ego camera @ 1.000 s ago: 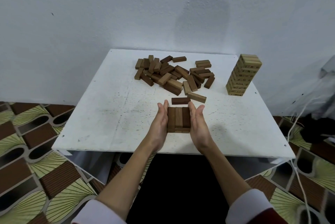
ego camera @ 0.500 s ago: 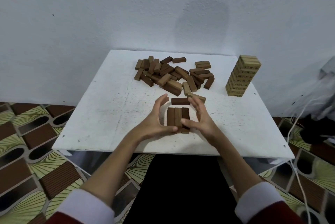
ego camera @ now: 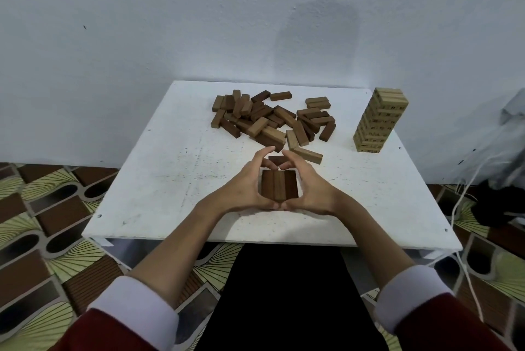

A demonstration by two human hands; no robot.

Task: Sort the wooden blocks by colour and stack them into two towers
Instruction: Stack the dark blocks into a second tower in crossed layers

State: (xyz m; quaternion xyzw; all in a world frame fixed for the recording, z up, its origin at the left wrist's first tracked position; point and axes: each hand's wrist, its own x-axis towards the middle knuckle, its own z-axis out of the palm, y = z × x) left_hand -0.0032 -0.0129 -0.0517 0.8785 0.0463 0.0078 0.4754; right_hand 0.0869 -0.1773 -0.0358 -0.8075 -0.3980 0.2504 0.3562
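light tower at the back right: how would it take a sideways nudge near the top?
The light tower is tall and narrow, so a high push would probably tip it or shear off upper layers. It looks dry-stacked from loose blocks, so it likely won't move as one stiff piece. It stands close to the table edge, so spilled blocks may fall off.

Bare table point(ego camera: 159, 180) lies open leftward; loose block pile point(ego camera: 270, 120) and tall tower point(ego camera: 379, 120) crowd the back.
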